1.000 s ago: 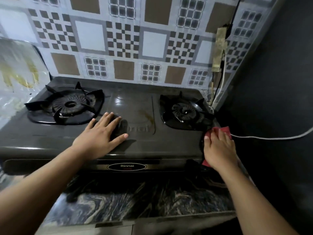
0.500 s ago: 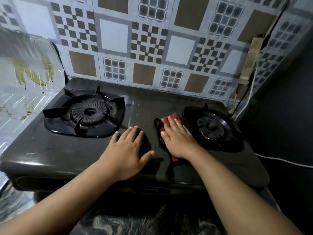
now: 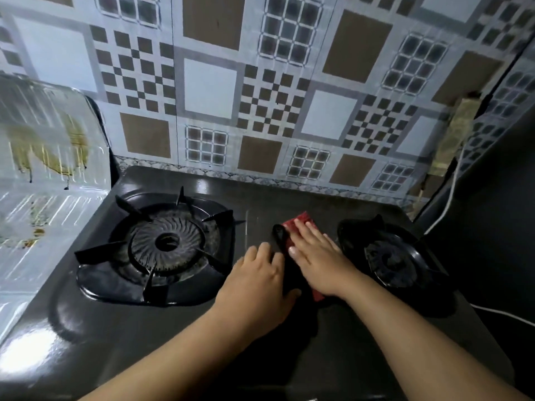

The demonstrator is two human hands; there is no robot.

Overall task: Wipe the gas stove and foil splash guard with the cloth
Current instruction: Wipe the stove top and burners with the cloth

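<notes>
A black two-burner gas stove [image 3: 260, 198] fills the middle of the view. My right hand [image 3: 317, 256] lies flat on a red cloth [image 3: 298, 222], pressing it onto the stove top between the two burners. Only the cloth's far edge and a strip by my wrist show. Beside it, my left hand [image 3: 257, 285] rests palm down on the stove with fingers apart, holding nothing. A foil splash guard [image 3: 43, 157] with yellow-brown grease stains stands at the left of the stove.
The left burner [image 3: 165, 244] and right burner [image 3: 390, 259] carry black pan supports. A patterned tile wall [image 3: 260, 96] rises behind. A white cable [image 3: 451, 192] runs down the right corner and across the dark surface on the right.
My right hand has carried the cloth from the stove's front right corner to the centre, then a little farther back. My left hand stayed on the stove. The view has moved closer.
</notes>
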